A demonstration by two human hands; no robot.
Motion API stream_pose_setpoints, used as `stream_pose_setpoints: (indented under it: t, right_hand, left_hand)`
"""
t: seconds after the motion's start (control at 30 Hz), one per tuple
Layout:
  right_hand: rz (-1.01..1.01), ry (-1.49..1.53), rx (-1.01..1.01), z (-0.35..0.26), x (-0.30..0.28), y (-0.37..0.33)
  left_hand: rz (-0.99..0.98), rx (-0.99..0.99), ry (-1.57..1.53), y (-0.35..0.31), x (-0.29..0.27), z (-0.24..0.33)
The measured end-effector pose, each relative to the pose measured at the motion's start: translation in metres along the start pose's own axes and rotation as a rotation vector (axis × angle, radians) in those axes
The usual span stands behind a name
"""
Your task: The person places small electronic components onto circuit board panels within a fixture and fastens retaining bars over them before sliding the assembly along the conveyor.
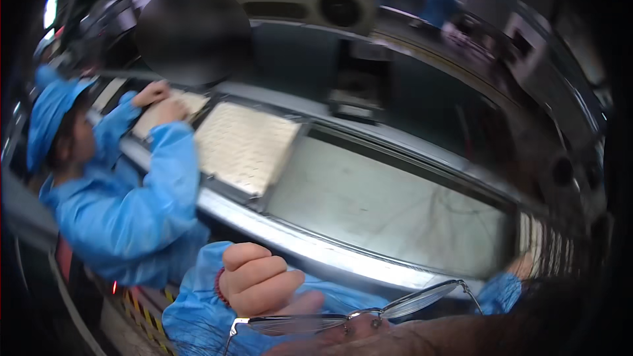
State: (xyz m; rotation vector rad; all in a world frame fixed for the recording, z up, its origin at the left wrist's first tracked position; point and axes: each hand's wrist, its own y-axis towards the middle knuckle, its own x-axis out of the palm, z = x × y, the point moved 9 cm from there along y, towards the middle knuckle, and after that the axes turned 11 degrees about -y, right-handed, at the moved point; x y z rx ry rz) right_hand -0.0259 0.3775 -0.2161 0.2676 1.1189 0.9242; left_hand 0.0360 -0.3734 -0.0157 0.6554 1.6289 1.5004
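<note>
Curled into a fist, my left hand (260, 280) is raised in front of the conveyor's near rail, with a red beaded bracelet (221, 289) at its wrist. Nothing shows sticking out of its fingers. Far to the right, my right hand (521, 266) reaches to the edge of a stack of pale, thin-edged panels (529, 240); its fingers are blurred and partly hidden. Between the hands and beyond them lies the grey-green conveyor surface (389, 204). Left of it, a cream dimpled panel (247, 145) rests flat in a dark frame on the line.
On the left a co-worker (125, 204) in a blue coat and cap has both hands at another pale panel (148, 122). A metal rail (310, 244) runs along the near side. Machinery (359, 86) stands behind the line; yellow-black tape (148, 323) marks the lower left.
</note>
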Motion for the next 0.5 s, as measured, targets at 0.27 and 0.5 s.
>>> stream_pose_setpoints:
  t: [0.27, 0.5]
  right_hand:
    - [-0.095, -0.135, -0.074, -0.011, 0.041, 0.002]
    - [-0.074, -0.317, -0.005, 0.001, 0.059, 0.015]
  left_hand:
    - [0.055, -0.06, 0.281, 0.001, -0.041, -0.022]
    - [-0.404, -0.555, 0.276, -0.074, 0.004, -0.134]
